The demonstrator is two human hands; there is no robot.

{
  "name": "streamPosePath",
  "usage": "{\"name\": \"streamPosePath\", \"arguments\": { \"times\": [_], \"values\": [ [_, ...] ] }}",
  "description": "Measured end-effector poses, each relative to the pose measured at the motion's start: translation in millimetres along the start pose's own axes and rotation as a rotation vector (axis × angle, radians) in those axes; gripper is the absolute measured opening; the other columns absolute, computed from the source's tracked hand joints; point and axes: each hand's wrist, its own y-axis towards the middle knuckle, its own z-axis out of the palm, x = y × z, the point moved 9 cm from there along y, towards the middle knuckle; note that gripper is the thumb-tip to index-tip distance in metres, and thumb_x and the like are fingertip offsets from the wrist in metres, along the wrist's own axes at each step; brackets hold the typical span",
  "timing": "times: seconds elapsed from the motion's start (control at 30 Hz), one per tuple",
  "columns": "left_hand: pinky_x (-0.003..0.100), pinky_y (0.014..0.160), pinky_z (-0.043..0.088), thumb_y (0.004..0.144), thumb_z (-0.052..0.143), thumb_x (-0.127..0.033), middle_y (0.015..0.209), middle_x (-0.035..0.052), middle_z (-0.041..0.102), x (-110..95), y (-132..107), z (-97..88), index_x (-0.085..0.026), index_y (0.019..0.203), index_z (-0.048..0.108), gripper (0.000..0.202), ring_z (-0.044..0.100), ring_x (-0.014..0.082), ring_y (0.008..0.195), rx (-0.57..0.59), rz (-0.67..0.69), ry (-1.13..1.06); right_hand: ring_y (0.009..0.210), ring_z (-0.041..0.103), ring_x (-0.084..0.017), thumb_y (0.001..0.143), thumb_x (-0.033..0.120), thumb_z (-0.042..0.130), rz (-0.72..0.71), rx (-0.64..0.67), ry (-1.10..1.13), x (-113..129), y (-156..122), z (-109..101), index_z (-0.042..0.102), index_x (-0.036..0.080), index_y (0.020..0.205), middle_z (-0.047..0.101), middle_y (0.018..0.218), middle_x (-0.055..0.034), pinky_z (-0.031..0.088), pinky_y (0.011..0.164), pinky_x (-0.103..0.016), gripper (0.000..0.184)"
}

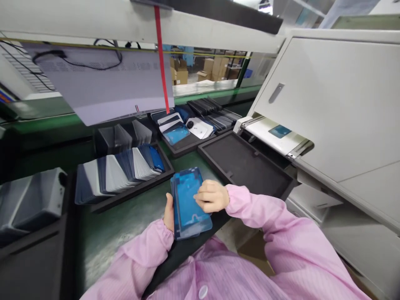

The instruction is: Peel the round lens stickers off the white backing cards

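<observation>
A stack of thin phone-sized panels with blue film (187, 196) rests in my left hand (169, 212), above the near edge of the green bench. The thumb lies along the stack's left side, and the other fingers are hidden beneath it. The panels are slightly fanned, with clear edges poking out at the bottom. My right hand (213, 196) is over the stack's right side, its fingers curled and pinched together against the top blue panel. Whatever sits between those fingertips is too hidden to make out.
A dark foam tray (246, 160) lies right of the stack. Left, another tray (131, 196) carries rows of upright panels; more panels (34, 200) stand further left. At the back, a tray (183, 149) holds loose panels. A white machine's conveyor (265, 135) bears one blue panel (279, 131).
</observation>
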Motion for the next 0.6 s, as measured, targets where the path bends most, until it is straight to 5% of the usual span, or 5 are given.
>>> {"name": "streamPosePath", "arguments": {
  "times": [0.17,0.27,0.4,0.5,0.6],
  "values": [
    [0.041,0.092,0.046,0.072,0.063,-0.055,0.101,0.0098,0.069,-6,-11,-20.8,-0.013,0.11,0.06,0.057,0.065,0.0246,0.092,-0.082,-0.032,0.024,0.07,0.054,-0.013,0.088,0.015,0.052,0.15,0.167,0.07,7,5,49,0.058,0.021,0.068,0.066,0.081,-0.0017,0.046,0.06,-0.026,0.022],
    [0.046,0.092,0.047,0.072,0.062,-0.046,0.096,0.0082,0.07,-14,-12,-23.2,-0.015,0.106,0.061,0.047,0.067,0.0261,0.089,-0.094,-0.034,0.088,0.093,0.058,-0.018,0.088,0.015,0.049,0.31,0.294,0.22,-5,-1,53,0.063,0.015,0.094,0.066,0.098,-0.0105,0.052,0.081,-0.032,0.015],
    [0.053,0.092,0.046,0.07,0.059,-0.048,0.092,0.0097,0.07,-47,-13,-11.4,-0.014,0.105,0.061,0.049,0.067,0.031,0.09,-0.07,0.152,0.497,0.127,0.044,-0.024,0.086,0.008,0.045,0.373,0.416,0.442,-12,-3,45,0.051,0.01,0.125,0.054,0.129,-0.0181,0.044,0.104,-0.043,0.04],
    [0.054,0.102,0.039,0.065,0.07,-0.043,0.099,0.0093,0.068,-82,-22,1.8,-0.016,0.108,0.061,0.051,0.063,0.0322,0.101,-0.134,0.407,0.916,0.136,0.035,-0.025,0.087,0.022,0.056,0.551,0.288,0.576,-35,4,32,0.033,0.017,0.141,0.04,0.143,-0.0179,0.038,0.109,-0.047,0.059],
    [0.052,0.113,0.026,0.057,0.081,-0.035,0.118,0.0114,0.061,-99,-33,14.8,-0.018,0.114,0.057,0.064,0.048,0.0346,0.125,-0.208,0.598,1.168,0.142,0.023,-0.032,0.059,0.05,0.082,0.765,0.057,0.703,-56,14,32,0.01,0.024,0.149,0.017,0.154,-0.0178,0.036,0.109,-0.05,0.118]
  ]
}}
